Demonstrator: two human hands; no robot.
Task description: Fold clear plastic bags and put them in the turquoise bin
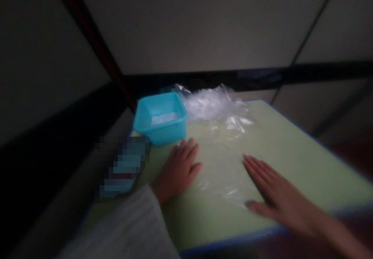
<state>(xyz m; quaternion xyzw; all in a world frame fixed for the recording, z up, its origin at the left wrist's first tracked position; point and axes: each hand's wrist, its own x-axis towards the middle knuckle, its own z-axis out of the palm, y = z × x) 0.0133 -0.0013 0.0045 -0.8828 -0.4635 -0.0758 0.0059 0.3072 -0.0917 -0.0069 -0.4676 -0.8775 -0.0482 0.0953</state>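
Observation:
A clear plastic sheet (221,162) lies flat on a pale green table (291,154) with a blue edge. My left hand (177,169) rests flat at the sheet's left edge, fingers stretched out, in a grey sleeve. Flat on the sheet's right part lies my right hand (274,189), fingers together and straight, thumb out. Neither hand holds anything.
A turquoise plastic tub (160,121) with something white inside stands at the table's far left corner. A crumpled heap of clear plastic (212,101) lies right of it, at the back edge. A blurred-out flat object (124,166) lies at the table's left edge.

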